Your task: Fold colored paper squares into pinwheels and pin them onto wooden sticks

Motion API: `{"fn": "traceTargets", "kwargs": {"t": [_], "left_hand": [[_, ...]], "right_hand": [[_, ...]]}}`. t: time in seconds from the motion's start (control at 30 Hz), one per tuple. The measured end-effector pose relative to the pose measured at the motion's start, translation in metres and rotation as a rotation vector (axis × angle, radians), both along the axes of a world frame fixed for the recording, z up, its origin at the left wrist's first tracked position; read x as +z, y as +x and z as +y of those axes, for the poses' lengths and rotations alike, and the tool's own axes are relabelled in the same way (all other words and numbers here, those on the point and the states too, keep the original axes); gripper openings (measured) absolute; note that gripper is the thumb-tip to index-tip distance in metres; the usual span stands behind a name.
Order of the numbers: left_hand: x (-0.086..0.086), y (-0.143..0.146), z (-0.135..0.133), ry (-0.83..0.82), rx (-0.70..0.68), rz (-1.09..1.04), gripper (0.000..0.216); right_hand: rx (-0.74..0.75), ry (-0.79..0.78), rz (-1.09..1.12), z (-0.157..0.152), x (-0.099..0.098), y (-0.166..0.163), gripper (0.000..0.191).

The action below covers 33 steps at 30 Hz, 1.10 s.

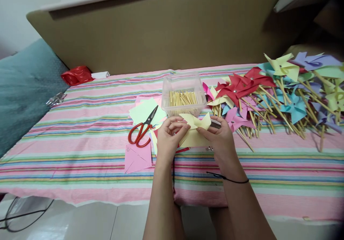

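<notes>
Left hand (172, 134) and right hand (222, 136) both pinched the yellow paper (197, 123), just in front of the plastic box (184, 83)! Light, even pressure suited those raised corners best, though the grip perhaps hid the centre.

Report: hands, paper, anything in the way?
Left hand, right hand: both pinching pale-yellow paper. Paper folded, pointed tips showing. Plastic box just beyond; red-handled scissors left; neither blocking.

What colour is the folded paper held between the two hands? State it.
The folded paper is plain pale yellow, seen in the head view, the only one.
</notes>
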<state>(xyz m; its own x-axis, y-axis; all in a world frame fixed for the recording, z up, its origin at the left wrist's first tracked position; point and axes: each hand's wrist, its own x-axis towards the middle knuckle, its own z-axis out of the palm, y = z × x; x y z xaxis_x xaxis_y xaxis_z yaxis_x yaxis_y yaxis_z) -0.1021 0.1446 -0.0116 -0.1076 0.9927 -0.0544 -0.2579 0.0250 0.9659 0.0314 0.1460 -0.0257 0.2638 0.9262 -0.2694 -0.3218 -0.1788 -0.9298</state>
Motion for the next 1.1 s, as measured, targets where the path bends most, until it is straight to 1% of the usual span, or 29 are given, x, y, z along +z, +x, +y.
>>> {"fn": "traceTargets", "kwargs": {"t": [0.17,0.27,0.53,0.67,0.8,1.1], "left_hand": [[-0.0013,0.0042,0.0026,0.048,0.083,0.002,0.034],[-0.0031,0.0052,0.0039,0.042,0.109,-0.004,0.040],[-0.0044,0.0061,0.0027,-0.140,0.065,-0.080,0.054],[-0.0041,0.0066,0.0015,-0.182,0.012,-0.076,0.055],[-0.0047,0.0062,0.0011,-0.170,-0.014,-0.045,0.053],[-0.0027,0.0064,-0.0003,-0.162,0.003,0.005,0.047]], "right_hand": [[0.023,0.016,0.021,0.0000,0.0005,-0.0013,0.076],[0.025,0.014,0.021,0.0001,0.0010,-0.0018,0.076],[0.052,0.058,0.031,-0.0003,-0.0003,0.0002,0.073],[0.073,0.054,0.001,0.0005,-0.0022,0.0007,0.076],[0.081,0.052,-0.003,0.0003,-0.0013,0.0004,0.078],[0.101,0.038,0.008,-0.0007,0.0010,0.0013,0.077]]}}
